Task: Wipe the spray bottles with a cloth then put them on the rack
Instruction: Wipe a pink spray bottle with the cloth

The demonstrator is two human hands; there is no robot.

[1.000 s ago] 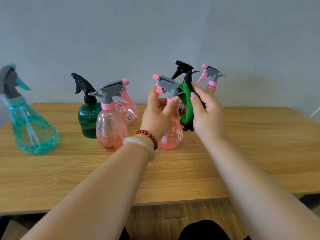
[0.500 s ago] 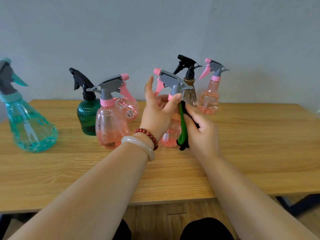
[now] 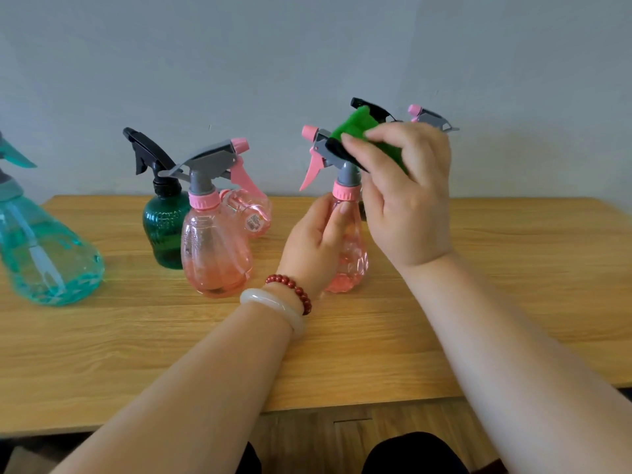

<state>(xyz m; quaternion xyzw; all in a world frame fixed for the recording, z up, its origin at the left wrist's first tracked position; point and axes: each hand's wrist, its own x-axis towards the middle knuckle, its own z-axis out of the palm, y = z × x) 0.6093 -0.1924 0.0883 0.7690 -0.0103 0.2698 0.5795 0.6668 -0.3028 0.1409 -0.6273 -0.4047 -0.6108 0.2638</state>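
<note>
The left hand point(image 3: 313, 248) fingers point(image 3: 342, 213) grip the bottle point(image 3: 352, 261), the right hand point(image 3: 407, 200) fingers point(image 3: 355, 138) clamp the cloth point(image 3: 355, 126) over its sprayer point(image 3: 348, 172), masking two rear bottles point(image 3: 431, 117).

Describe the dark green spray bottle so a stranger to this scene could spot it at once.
Start at the wooden table by the grey wall. Near its back left, the dark green bottle stands just behind the big pink bottle, right of the teal bottle. Only it pairs a deep green body with an all-black trigger top.
</note>
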